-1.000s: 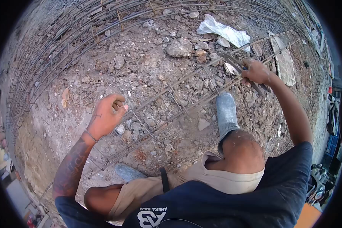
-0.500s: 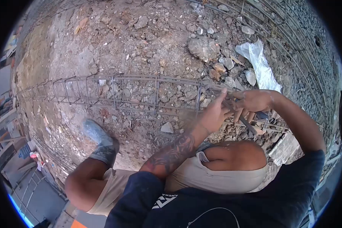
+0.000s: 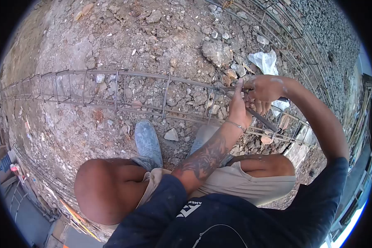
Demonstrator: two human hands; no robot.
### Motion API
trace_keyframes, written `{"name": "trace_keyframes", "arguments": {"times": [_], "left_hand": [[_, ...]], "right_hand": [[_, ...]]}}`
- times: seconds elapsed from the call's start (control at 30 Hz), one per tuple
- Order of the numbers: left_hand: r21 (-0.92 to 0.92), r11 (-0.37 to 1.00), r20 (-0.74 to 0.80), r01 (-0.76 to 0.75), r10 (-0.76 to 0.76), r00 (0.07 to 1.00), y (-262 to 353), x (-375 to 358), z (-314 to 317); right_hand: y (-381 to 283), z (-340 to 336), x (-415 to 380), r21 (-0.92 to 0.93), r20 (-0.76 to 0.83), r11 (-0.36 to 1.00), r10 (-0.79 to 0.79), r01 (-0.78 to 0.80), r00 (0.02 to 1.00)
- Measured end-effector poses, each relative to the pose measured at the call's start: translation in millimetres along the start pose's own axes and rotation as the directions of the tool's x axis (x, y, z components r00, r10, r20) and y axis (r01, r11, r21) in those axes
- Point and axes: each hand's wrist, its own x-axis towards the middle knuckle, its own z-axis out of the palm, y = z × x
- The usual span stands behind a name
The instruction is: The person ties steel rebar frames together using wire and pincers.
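A long rebar cage (image 3: 164, 97) of thin bars and square stirrups lies across the ground in front of me. My right hand (image 3: 265, 89) is closed around pincers (image 3: 263, 120), whose dark handles stick out below and to the right of the fingers. The tool's head points left, against the cage's upper bar. Just left of it, my left hand (image 3: 240, 108) has its thumb raised and its fingers curled by the tool and the bars. What those fingers grip is hidden.
More rebar cages (image 3: 291, 35) lie at the upper right beside a gravel pile (image 3: 339, 25). A white plastic sheet (image 3: 265, 62) and a large stone (image 3: 217, 53) rest beyond the hands. My boot (image 3: 148, 140) stands on rubble close to the cage; a loose stone (image 3: 171, 134) lies nearby.
My left-side boot has moved right, closer to the cage, and that knee has swung inward. Both hands have risen slightly in view and stay together at the cage.
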Motion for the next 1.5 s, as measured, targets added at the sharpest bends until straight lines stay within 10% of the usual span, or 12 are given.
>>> {"name": "trace_keyframes", "arguments": {"times": [0.23, 0.3, 0.37, 0.4, 0.5, 0.57, 0.63, 0.8, 1.03, 1.5], "left_hand": [[-0.194, 0.966, 0.304, 0.171, -0.106, 0.947, 23, 1, 9], [-0.378, 0.911, 0.049, 0.162, -0.155, 0.987, 34, 9, 24], [-0.452, 0.873, -0.006, 0.183, -0.208, 0.978, 36, 21, 20], [-0.431, 0.882, -0.038, 0.193, -0.232, 0.972, 37, 18, 20], [-0.434, 0.872, -0.024, 0.226, -0.262, 0.965, 40, 11, 21], [-0.472, 0.856, -0.045, 0.212, -0.263, 0.964, 46, 8, 18], [-0.461, 0.862, -0.072, 0.213, -0.276, 0.959, 48, 5, 17], [-0.189, 0.955, -0.201, 0.228, -0.264, 0.943, 48, 18, 13], [-0.245, 0.969, -0.407, 0.040, -0.140, 0.903, 29, 58, 33], [-0.356, 0.924, -0.197, -0.144, 0.076, 0.977, 20, 103, 21]], "right_hand": [[-31, -13, 11, -0.340, -0.033, 0.936, 0.081, -0.088, 0.996], [-40, -13, 1, -0.468, -0.136, 0.880, 0.024, -0.086, 0.990], [-60, -15, -15, -0.065, -0.240, 0.922, 0.357, -0.382, 0.903], [-62, -22, -16, 0.102, -0.027, 0.868, 0.491, -0.486, 0.871], [-67, -18, -10, 0.166, 0.204, 0.782, 0.568, -0.600, 0.797], [-78, -10, -5, 0.047, 0.086, 0.769, 0.632, -0.637, 0.770], [-79, -2, 0, -0.488, -0.116, 0.714, 0.516, -0.502, 0.848], [-45, 1, -1, -0.526, -0.357, 0.638, 0.434, -0.562, 0.827], [-2, -52, 25, -0.752, -0.277, 0.536, 0.272, -0.384, 0.922], [98, -103, 117, -0.866, -0.066, 0.477, -0.399, 0.146, 0.914]]}}
